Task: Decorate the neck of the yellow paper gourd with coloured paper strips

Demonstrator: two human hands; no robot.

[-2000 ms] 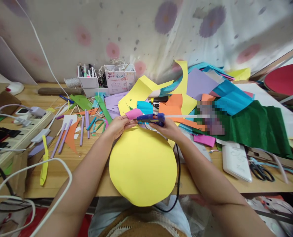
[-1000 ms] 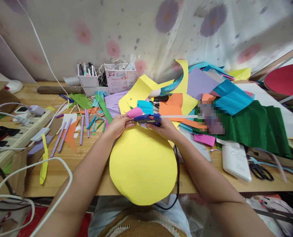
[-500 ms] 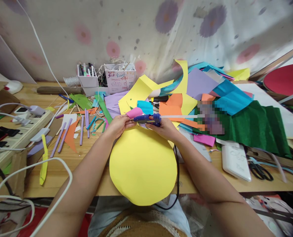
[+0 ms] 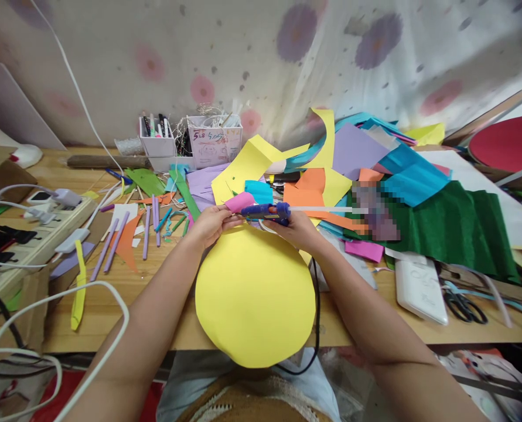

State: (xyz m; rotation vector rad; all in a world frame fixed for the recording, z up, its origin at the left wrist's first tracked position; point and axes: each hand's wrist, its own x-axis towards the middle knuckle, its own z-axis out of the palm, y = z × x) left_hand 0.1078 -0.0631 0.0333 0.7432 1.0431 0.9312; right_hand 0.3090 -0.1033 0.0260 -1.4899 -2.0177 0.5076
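Observation:
A big yellow paper circle [image 4: 255, 296] lies before me, hanging over the table's front edge. At its far rim my left hand [image 4: 208, 225] is closed on a small pink paper piece [image 4: 239, 202]. My right hand [image 4: 296, 229] is wrapped round a blue glue gun [image 4: 267, 211], held level with its nozzle pointing left at the pink piece. A clear glue stick pokes out of the gun's back to the right. The gun's black cord [image 4: 317, 316] drops past the circle's right side.
Coloured paper sheets [image 4: 352, 158] and green felt [image 4: 454, 228] are heaped at the right. Scissors [image 4: 465, 306] and a white box [image 4: 421, 288] lie at the right front. A power strip [image 4: 32, 234] with cables sits left, beside purple strips [image 4: 111, 243]. Pen holders [image 4: 190, 140] stand behind.
The glue gun slid a little left towards the pink piece, then back slightly right. Both hands keep their grips; the circle stays put.

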